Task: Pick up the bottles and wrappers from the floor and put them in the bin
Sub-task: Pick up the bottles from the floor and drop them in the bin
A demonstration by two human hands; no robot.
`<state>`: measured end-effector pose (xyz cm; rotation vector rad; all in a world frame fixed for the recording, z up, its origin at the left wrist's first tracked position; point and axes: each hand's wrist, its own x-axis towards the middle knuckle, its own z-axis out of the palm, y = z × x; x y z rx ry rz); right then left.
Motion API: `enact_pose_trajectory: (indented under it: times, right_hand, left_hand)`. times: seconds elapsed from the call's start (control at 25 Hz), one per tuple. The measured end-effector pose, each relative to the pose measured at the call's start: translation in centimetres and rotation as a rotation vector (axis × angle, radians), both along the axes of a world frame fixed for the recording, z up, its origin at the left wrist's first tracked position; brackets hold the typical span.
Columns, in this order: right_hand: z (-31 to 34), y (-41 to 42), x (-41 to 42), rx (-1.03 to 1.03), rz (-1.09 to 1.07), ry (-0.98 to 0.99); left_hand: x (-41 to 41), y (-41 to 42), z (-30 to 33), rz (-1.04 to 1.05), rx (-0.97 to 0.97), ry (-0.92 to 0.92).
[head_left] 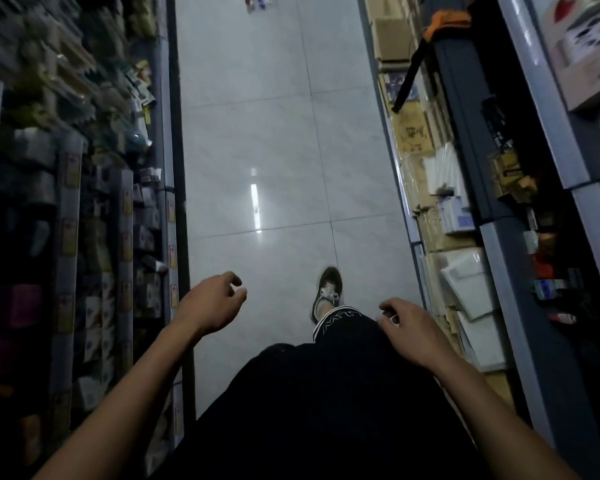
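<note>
From the head view, a person stands in a narrow shop aisle between stocked grey metal shelves (pixel 168 168), one sandalled foot (pixel 328 292) forward on the glossy pale tiled floor (pixel 257 133). The left hand (pixel 210 303) and right hand (pixel 409 329) hang in front, fingers loosely curled and holding nothing, probably free for walking. Small blurred red and blue litter (pixel 257 1) lies on the floor at the aisle's far end, well apart from both hands; no bin shows

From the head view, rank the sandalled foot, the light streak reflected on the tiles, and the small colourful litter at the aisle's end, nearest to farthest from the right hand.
From the right hand:
1. Sandalled foot, just left of it.
2. Light streak, mid-aisle.
3. Colourful litter, far end.
</note>
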<state>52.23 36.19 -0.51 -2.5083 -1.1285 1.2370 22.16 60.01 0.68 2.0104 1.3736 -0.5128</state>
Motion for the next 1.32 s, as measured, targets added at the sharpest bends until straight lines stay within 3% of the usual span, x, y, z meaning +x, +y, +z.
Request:
enact_pose_trajectory:
  times: [0.44,0.68,1.08,1.32]
  right_hand:
    - [2.3,29.4,13.9,0.084,0.198,0.061]
    - [2.2,46.8,18.3,0.097,0.256,0.019]
    - [3.1,63.7,27.2,0.019,0.052,-0.032]
    - [0.9,74.5,36.0,0.0,-0.021,-0.007]
  left_hand:
    - [7.0,13.3,0.3,0.281,-0.065,0.099]
    - [10.4,27.4,-1.4,0.395,-0.127,0.063]
    - [24.4,58.4,0.4,0.088,-0.049,0.019]
    - [35.8,74.1,-0.2,0.028,-0.028,0.02]
